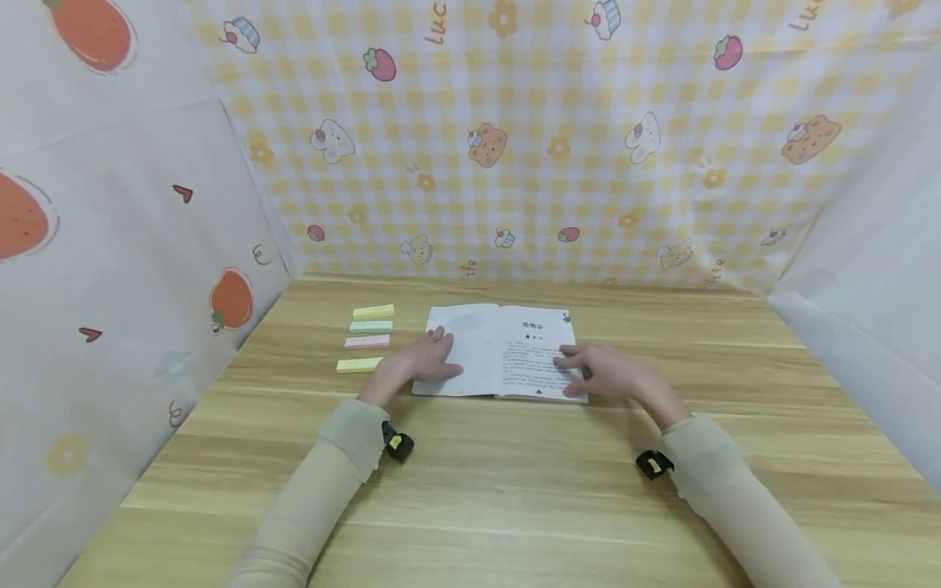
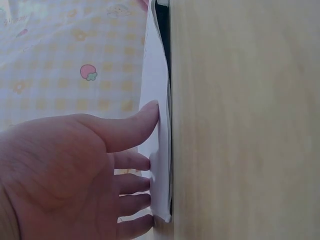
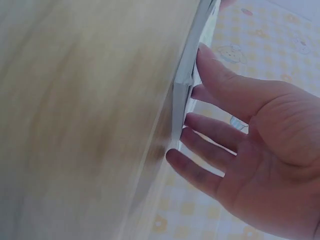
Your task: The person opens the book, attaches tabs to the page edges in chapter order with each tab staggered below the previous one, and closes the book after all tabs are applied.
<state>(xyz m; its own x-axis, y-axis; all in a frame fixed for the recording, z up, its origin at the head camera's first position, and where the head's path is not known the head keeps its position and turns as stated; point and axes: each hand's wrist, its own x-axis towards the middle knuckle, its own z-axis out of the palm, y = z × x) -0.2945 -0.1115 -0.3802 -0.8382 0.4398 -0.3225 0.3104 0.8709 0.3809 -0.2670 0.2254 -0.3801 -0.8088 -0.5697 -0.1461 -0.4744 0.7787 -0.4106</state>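
Observation:
An open book [image 1: 481,343] lies flat on the wooden table, its left page mostly blank and its right page printed with lines of text. My left hand [image 1: 426,358] rests on the left page, fingers spread, with the thumb and fingertips [image 2: 134,183] pressing on the paper in the left wrist view. Over at the right page's outer edge is my right hand [image 1: 604,371], fingers extended. In the right wrist view its thumb and fingertips [image 3: 192,120] touch along the edge of the book [image 3: 182,100].
Left of the book, several sticky-note strips lie in a column: a yellow strip [image 1: 373,311], a green strip [image 1: 371,326], a pink strip [image 1: 367,341] and a lower yellow strip [image 1: 359,365]. Behind the table [image 1: 500,490] hangs a checked curtain [image 1: 544,188].

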